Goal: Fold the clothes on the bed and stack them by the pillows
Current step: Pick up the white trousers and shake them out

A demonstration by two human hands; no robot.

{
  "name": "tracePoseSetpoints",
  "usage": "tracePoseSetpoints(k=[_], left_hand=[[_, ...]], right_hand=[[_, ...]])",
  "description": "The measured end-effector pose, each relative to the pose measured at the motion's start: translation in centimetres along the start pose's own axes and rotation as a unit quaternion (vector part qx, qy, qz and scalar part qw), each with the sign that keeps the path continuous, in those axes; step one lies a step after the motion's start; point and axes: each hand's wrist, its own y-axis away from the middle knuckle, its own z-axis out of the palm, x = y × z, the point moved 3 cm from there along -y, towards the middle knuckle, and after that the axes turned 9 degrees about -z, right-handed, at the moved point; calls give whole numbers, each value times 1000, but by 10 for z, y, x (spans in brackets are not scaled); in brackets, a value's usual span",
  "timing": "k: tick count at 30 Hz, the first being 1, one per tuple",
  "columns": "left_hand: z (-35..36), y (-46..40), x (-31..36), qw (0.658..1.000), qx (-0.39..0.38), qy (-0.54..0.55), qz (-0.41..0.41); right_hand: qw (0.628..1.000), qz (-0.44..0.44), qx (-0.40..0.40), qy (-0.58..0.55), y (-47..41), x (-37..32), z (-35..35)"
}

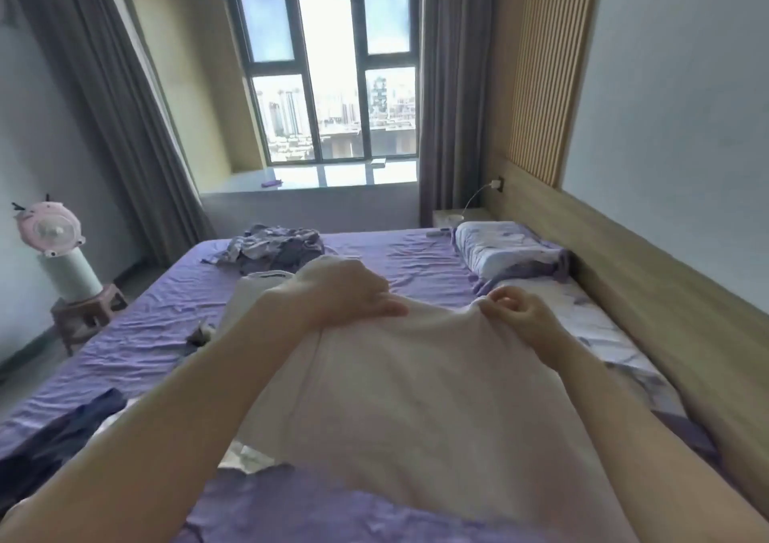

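Observation:
A white garment (416, 397) hangs lifted in front of me over the purple bed (166, 334). My left hand (345, 292) grips its upper edge at the left. My right hand (516, 313) pinches the same edge at the right. Part of the white cloth trails back behind my left hand. A heap of grey and purple clothes (274, 249) lies at the far side of the bed. A dark blue garment (62, 430) lies at the near left edge. Two pillows sit along the headboard on the right, a far pillow (507, 251) and a near pillow (591, 322).
A small grey item (202, 332) lies on the sheet left of the white cloth. A pink fan (54, 234) stands on a stool (87, 313) beside the bed's left side. A bedside table (453, 217) and a wooden headboard (666, 313) are on the right.

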Motion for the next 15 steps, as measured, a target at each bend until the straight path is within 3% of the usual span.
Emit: tracePoseSetpoints(k=[6,15], left_hand=[[144,59,-25,991,-127,9,-49],[273,110,-88,958,-258,53,-116]], right_hand=[[990,105,-89,-13,39,99,124],[977,149,-139,68,42,166,257]])
